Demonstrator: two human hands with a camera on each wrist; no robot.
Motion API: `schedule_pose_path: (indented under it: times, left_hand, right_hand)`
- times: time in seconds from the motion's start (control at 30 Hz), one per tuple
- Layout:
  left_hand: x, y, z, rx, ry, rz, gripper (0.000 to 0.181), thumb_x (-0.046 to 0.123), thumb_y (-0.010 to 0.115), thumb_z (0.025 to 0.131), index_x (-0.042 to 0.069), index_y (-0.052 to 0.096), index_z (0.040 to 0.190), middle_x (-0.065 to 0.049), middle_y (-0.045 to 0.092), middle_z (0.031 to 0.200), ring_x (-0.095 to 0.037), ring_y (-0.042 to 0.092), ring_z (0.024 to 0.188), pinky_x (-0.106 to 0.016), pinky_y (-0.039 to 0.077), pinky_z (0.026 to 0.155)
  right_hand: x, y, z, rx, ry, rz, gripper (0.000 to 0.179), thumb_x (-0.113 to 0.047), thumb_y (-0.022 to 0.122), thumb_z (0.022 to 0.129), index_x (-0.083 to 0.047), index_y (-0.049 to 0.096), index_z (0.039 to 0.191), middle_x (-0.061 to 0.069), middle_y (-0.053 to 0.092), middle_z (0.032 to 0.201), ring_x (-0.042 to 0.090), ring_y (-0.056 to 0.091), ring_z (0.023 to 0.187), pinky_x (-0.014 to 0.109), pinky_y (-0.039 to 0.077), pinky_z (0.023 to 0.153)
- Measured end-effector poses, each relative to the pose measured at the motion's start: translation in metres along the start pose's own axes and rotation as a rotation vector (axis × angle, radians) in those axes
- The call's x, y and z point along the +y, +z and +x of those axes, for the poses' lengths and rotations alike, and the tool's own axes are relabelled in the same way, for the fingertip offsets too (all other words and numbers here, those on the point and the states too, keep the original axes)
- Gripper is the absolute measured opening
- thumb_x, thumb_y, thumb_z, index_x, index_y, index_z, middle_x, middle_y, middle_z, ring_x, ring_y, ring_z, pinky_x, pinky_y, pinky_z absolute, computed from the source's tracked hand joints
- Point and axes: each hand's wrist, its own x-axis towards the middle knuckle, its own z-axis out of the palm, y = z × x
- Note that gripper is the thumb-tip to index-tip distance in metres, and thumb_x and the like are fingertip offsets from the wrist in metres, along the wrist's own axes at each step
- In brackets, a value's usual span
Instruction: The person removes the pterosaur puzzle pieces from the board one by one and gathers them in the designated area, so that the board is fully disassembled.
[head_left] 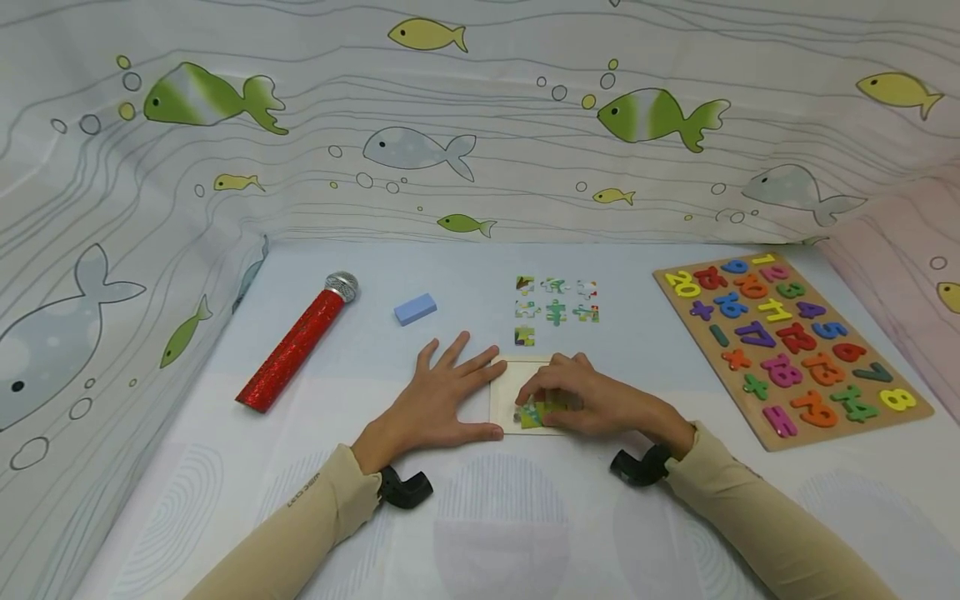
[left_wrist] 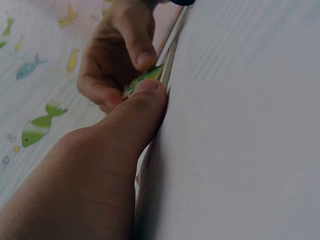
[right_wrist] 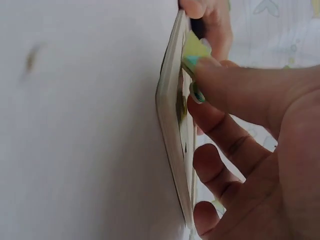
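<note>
A small pale wooden puzzle tray (head_left: 504, 390) lies on the table between the hands. My left hand (head_left: 444, 404) has its fingers spread, with fingertips and thumb right at the tray's left edge. Over the tray, my right hand (head_left: 592, 398) pinches a green and yellow jigsaw piece (right_wrist: 196, 47) between thumb and fingers; the piece is tilted up in the right wrist view. Part of another piece (right_wrist: 181, 102) shows inside the tray beneath those fingers, which hide the rest. Behind the tray, several loose jigsaw pieces (head_left: 556, 312) are laid out in rows.
A red glittery microphone (head_left: 292, 350) lies at the left, with a blue block (head_left: 416, 309) beside it. To the right is a wooden number board (head_left: 720, 342) filled with coloured numerals and signs. Fish-patterned cloth (head_left: 525, 108) rises behind and at both sides.
</note>
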Motion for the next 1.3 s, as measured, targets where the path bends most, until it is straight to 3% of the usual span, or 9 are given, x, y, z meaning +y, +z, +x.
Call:
schedule_pose_path:
  times: [0.27,0.4,0.67,0.87,1.3]
  left_hand:
    - [0.001,-0.001,0.000,-0.012,-0.013,0.002,0.093,0.078,0.059,0.083,0.033,0.033,0.160,0.008,0.028,0.168,-0.035,0.012,0.160,-0.069,0.006,0.120]
    - [0.001,-0.001,0.000,-0.014,-0.014,0.010,0.093,0.079,0.059,0.083,0.033,0.034,0.160,0.008,0.028,0.168,-0.035,0.012,0.160,-0.069,0.006,0.120]
    - [0.001,-0.002,0.001,-0.014,-0.011,0.019,0.093,0.078,0.059,0.083,0.033,0.035,0.160,0.008,0.029,0.168,-0.036,0.013,0.160,-0.070,0.008,0.120]
    - [0.001,-0.002,-0.001,-0.006,-0.008,0.017,0.092,0.079,0.058,0.083,0.031,0.036,0.159,0.007,0.030,0.168,-0.037,0.013,0.159,-0.071,0.009,0.119]
    - [0.001,0.001,-0.001,-0.004,0.014,0.003,0.091,0.077,0.056,0.084,0.032,0.034,0.160,0.007,0.028,0.169,-0.039,0.012,0.159,-0.071,0.007,0.119]
  right_hand:
    - [0.002,0.002,0.001,0.039,0.032,0.090,0.026,-0.014,0.074,0.093,-0.028,0.072,0.115,-0.013,0.063,0.093,0.008,0.053,0.090,0.040,0.023,0.083]
    - [0.001,0.001,0.002,0.044,0.063,0.130,0.026,-0.014,0.075,0.092,-0.028,0.073,0.114,-0.013,0.063,0.092,0.008,0.054,0.091,0.039,0.024,0.084]
    - [0.008,-0.005,-0.001,0.081,0.051,0.142,0.027,-0.015,0.075,0.093,-0.027,0.071,0.117,-0.011,0.065,0.096,0.007,0.056,0.091,0.040,0.030,0.086]
    - [0.022,-0.018,-0.002,0.125,0.074,0.160,0.029,-0.011,0.073,0.094,-0.020,0.070,0.121,-0.006,0.066,0.096,0.012,0.056,0.089,0.033,0.043,0.084]
    - [0.053,-0.042,-0.002,0.222,0.203,0.156,0.027,-0.006,0.069,0.096,-0.010,0.070,0.123,0.004,0.065,0.091,0.018,0.053,0.085,0.026,0.043,0.077]
